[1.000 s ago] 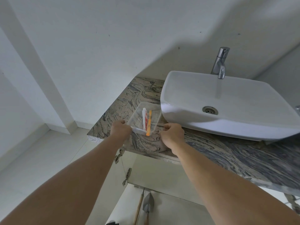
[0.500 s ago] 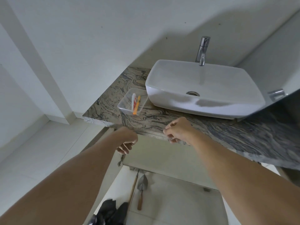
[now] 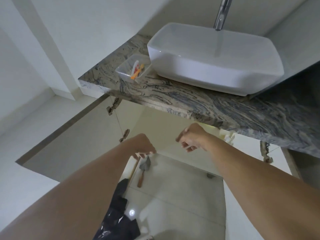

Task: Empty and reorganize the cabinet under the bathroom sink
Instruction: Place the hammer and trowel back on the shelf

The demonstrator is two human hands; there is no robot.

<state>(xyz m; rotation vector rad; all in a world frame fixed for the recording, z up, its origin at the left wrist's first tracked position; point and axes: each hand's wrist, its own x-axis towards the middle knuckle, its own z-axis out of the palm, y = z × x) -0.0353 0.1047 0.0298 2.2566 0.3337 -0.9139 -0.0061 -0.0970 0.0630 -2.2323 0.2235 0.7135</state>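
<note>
Soft, even, rather dim light. Both hands show motion blur, and the wide lens bends the edges. A small glare spot shines on the cabinet floor [image 3: 132,212].

Tray [image 3: 125,71] on countertop [image 3: 181,101] left of basin [image 3: 207,73]; trowel [image 3: 144,168] in cabinet below.

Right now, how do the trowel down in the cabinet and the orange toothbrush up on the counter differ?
The trowel lies on the cabinet floor; the orange toothbrush sits in a clear tray on the marble counter. The trowel has a grey blade and a brown handle; the toothbrush is orange all over. The trowel lies loose; the toothbrush shares its tray with a tube. Neither is in a hand.
</note>
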